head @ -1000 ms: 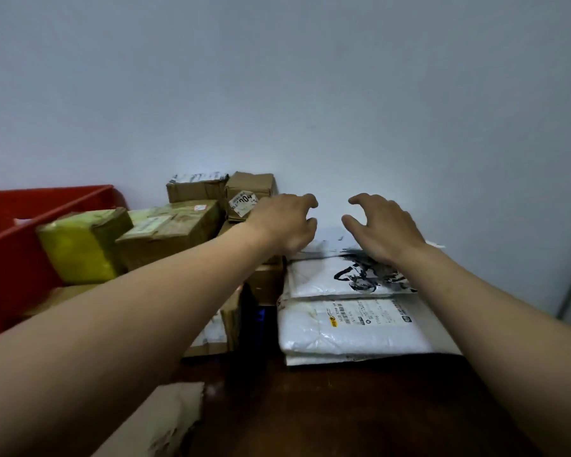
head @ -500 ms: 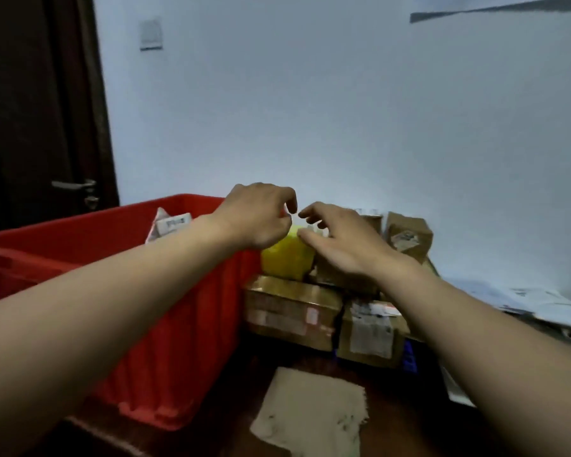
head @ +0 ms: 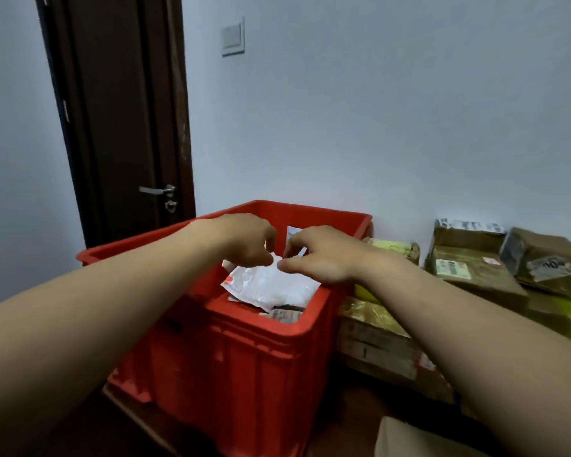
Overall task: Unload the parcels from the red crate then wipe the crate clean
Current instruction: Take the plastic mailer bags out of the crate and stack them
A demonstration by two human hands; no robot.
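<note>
The red moulded plastic crate, one only, has ribbed sides and a thick rolled rim, and stands on the dark wooden counter. It is not yet unloaded. Three parcels can be counted in it: a crumpled white plastic mailer with an orange-red edge lying uppermost, a flat packet with a printed label peeping out under it at the crate's near rim, and a white packet standing on edge against the crate's far wall. Anything deeper in the crate is hidden.

Both bare forearms reach over the crate's near rim. The left hand is above the crate's middle with its fingers curled downward, and the right hand is just beside it, thumb lying along the white mailer's upper edge. Whether either grip has closed on the mailer cannot be told, for the fingertips are hidden or blurred.

Right of the crate is a pile of brown cardboard boxes, at least six, some wrapped in yellow tape, several with white shipping labels. The print on them is too blurred to read. In front of the crate, to the right, lies a tan sheet, cut off by the picture's edge.

Behind the crate rises a pale wall with one white switch plate, and to the crate's left stands a dark brown door with a silver lever handle.
</note>
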